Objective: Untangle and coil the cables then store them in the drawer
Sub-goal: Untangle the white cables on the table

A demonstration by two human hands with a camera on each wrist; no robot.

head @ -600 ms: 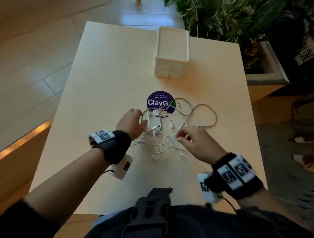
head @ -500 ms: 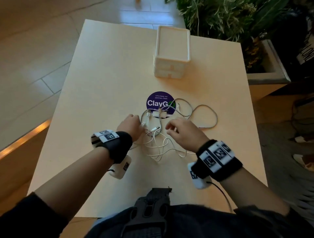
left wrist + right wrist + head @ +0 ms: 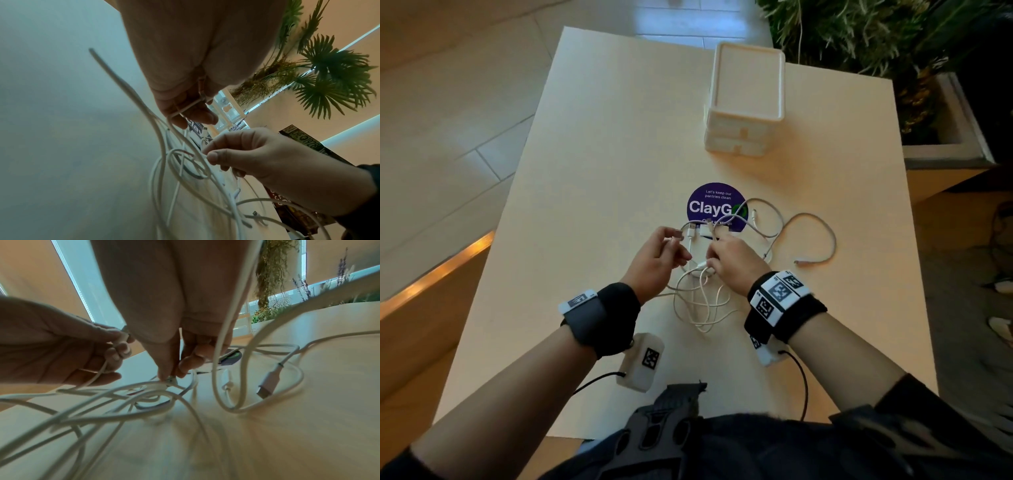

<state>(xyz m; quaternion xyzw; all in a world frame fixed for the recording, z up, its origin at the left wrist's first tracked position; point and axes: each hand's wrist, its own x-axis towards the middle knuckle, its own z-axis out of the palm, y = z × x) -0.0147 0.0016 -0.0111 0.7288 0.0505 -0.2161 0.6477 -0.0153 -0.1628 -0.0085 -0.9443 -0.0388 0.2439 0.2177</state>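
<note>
the left hand (image 3: 654, 260) pinches a plug end of one white cable between thumb and fingers, and the cord runs down across its palm. the right hand (image 3: 732, 263) pinches another spot of cord with its thumb and first finger, right at the middle of the knot. the two hands are just beside each other, over the near half of the table (image 3: 592, 154).

the cables (image 3: 702, 301) lie in one messy white pile under and around the hands. thin loops cross each other near the person, and a big loop swings out to the right side. part of the pile sits on a round purple sticker (image 3: 714, 202).

what could go wrong: if both hands pull apart hard, the crossed loops could close up and make the knot tighter. a plug (image 3: 267, 384) could also catch in a loop and drag the whole pile along. the loose end on the right could slide toward the table edge.

the pile has no single way it points. it is stretched mostly left to right, from the hands out to the big loop. the plug in the left hand points away from the person, toward the drawer box (image 3: 743, 102), which stands shut at the far side, well apart from the cables.
</note>
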